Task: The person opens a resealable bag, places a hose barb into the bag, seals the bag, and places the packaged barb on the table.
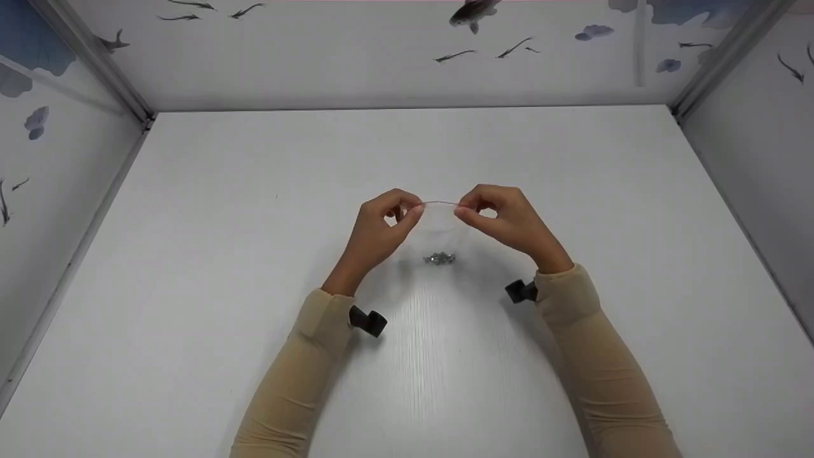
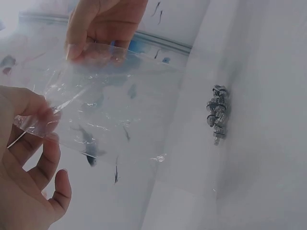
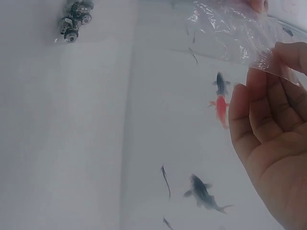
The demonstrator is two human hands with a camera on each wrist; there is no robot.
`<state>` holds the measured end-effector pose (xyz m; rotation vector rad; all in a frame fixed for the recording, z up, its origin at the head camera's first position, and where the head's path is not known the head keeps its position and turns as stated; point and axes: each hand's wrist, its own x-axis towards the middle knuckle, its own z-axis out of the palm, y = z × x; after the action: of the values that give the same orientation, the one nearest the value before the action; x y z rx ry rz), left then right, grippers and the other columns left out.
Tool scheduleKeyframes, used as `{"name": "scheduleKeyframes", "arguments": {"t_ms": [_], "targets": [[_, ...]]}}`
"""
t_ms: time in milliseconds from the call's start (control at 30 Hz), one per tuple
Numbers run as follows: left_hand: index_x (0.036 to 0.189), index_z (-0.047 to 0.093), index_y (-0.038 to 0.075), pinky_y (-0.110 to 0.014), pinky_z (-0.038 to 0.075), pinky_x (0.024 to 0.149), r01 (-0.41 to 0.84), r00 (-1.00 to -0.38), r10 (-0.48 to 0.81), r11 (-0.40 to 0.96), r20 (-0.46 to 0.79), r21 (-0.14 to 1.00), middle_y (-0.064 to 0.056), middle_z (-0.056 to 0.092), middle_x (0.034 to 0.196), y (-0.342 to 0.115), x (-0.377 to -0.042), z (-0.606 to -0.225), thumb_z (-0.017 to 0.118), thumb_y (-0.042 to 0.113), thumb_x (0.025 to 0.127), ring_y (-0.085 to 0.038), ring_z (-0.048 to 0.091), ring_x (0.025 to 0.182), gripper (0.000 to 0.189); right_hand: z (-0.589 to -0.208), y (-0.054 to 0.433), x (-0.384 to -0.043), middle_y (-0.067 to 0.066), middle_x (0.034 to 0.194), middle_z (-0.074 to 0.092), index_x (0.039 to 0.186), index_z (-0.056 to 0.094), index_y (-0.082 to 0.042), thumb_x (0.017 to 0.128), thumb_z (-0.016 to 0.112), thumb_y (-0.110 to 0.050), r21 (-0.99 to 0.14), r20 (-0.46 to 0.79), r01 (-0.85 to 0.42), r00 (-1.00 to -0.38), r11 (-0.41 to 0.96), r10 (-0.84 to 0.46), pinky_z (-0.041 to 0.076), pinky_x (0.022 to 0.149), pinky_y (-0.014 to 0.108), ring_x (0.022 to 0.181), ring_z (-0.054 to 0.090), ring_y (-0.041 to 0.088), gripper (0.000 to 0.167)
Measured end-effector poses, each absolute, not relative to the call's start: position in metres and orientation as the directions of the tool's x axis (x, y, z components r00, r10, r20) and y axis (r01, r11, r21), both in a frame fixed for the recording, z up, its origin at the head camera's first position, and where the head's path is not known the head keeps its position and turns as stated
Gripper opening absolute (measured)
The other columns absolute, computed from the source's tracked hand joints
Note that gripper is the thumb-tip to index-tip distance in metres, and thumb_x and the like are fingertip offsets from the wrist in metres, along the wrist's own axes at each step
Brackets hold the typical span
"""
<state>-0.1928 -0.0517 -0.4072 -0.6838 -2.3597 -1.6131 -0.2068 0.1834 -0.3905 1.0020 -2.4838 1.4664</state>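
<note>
Both hands hold a clear plastic bag (image 2: 115, 103) by its top edge, above the white table. My left hand (image 1: 379, 222) pinches one top corner between thumb and forefinger, and my right hand (image 1: 505, 216) pinches the other. A thin reddish line (image 1: 439, 202) runs along the bag's top between the fingertips. Small shiny metal pieces (image 1: 439, 258), several with dark rings, sit clustered at the bag's lower end. What kind of parts they are cannot be made out. The clear film makes the bag's sides hard to see in the head view.
The white tabletop (image 1: 191, 267) spreads out under the hands. Pale panels with printed fish (image 1: 472, 14) stand along the back and both sides. A small black camera (image 1: 369, 322) sits on the left sleeve, another (image 1: 521, 291) on the right.
</note>
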Motion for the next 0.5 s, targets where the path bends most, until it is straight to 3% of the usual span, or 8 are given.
{"name": "scheduleKeyframes", "arguments": {"t_ms": [500], "targets": [[0.090, 0.071, 0.009, -0.031, 0.040, 0.071, 0.489, -0.864, 0.274, 0.257, 0.423, 0.834, -0.004, 0.062, 0.082, -0.0511, -0.1914, -0.4085, 0.066, 0.021, 0.091, -0.013, 0.049, 0.073, 0.013, -0.3890, 0.1794, -0.2032, 0.003, 0.083, 0.066, 0.091, 0.070, -0.004, 0.090, 0.068, -0.015, -0.770, 0.360, -0.559, -0.779, 0.308, -0.513, 0.047, 0.075, 0.023, 0.075, 0.056, 0.012, 0.011]]}}
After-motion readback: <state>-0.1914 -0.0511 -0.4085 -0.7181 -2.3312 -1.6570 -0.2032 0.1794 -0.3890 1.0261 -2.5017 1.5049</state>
